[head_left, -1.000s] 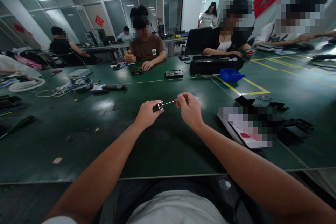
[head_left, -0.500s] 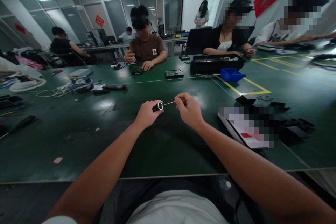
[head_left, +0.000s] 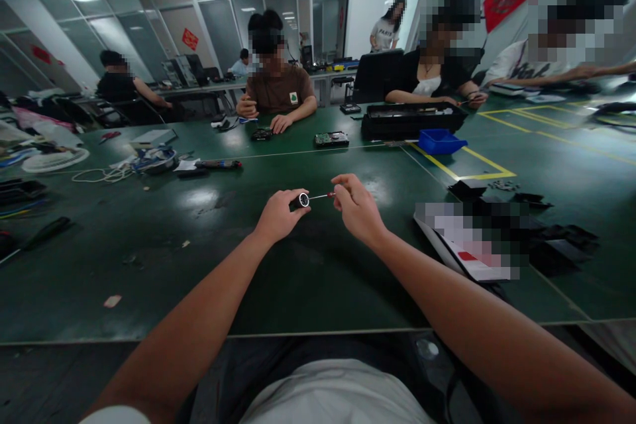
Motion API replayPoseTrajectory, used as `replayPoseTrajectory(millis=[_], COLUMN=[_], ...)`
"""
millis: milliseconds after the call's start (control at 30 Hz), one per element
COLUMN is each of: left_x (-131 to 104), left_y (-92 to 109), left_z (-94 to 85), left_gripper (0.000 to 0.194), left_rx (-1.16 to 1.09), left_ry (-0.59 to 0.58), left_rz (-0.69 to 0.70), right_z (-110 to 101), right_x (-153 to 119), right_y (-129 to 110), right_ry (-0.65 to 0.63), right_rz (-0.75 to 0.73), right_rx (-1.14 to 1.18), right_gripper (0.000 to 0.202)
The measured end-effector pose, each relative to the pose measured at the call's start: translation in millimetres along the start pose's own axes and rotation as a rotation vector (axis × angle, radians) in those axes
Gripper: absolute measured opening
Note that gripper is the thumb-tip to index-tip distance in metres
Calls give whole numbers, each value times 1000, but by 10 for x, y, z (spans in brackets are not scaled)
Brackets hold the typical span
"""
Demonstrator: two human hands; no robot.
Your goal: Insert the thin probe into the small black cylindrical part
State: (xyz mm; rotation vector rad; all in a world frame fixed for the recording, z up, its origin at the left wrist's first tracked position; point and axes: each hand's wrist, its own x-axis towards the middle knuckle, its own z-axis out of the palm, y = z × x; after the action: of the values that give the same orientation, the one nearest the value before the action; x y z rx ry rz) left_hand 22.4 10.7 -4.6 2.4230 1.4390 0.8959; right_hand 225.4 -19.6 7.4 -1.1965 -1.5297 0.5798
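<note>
Above the green table [head_left: 298, 291], my left hand [head_left: 279, 215] is closed around a small black cylinder [head_left: 302, 200] with a bright ring at its end, which faces right. My right hand [head_left: 358, 209] pinches the red handle of a thin screwdriver [head_left: 322, 196] between thumb and fingers. The metal shaft points left, and its tip meets the cylinder's ringed end; whether it is inside cannot be made out. Both hands are near the middle of the view, a short gap apart.
To the right lie a white-and-red package [head_left: 464, 255] and black plastic parts [head_left: 561, 245]. Farther back are a blue tray [head_left: 441, 141], a long black casing [head_left: 412, 120] and a circuit-board device [head_left: 331, 139]. Cables [head_left: 106, 174] lie at left. People sit across the table.
The index finger of my right hand has lifted slightly off the screwdriver handle. My left hand and the cylinder have hardly moved. The standing person at the back has turned and leaned.
</note>
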Motion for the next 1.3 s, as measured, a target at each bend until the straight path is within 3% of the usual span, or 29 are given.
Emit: replayPoseTrajectory(millis=[167, 300, 367, 433, 533, 633, 1000, 1133, 1300], left_x=[1, 1, 4, 12, 28, 37, 28, 21, 32], left_y=[-6, 31, 51, 58, 39, 5, -32, -20, 17], left_z=[13, 14, 9, 4, 2, 13, 65, 56, 34], left_gripper=[37, 37, 36, 36, 35, 34, 30, 28, 25], left_rx=[-5, -26, -47, -49, -13, 14, 40, -18, -93], left_ry=[-21, -19, -11, 9, 14, -10, -95, -126, -64], left_rz=[-4, -47, -28, 25, 39, 5, 9, -28, -93], right_z=[5, 62, 81, 81, 69, 80, 17, -27, -35], right_x=[1, 24, 62, 109, 162, 164, 111, 107, 100], right_y=[8, 37, 86, 153, 238, 257, 199, 148, 89], right_ry=[25, 85, 88, 96, 112, 191, 249, 269, 315], right_rz=[10, 53, 131, 308, 479, 421, 222, 171, 128], right_rx=[-2, 176, 348, 554, 630, 565, 134, 84, 85], right_gripper=[22, 19, 22, 26, 27, 22, 25, 25, 23])
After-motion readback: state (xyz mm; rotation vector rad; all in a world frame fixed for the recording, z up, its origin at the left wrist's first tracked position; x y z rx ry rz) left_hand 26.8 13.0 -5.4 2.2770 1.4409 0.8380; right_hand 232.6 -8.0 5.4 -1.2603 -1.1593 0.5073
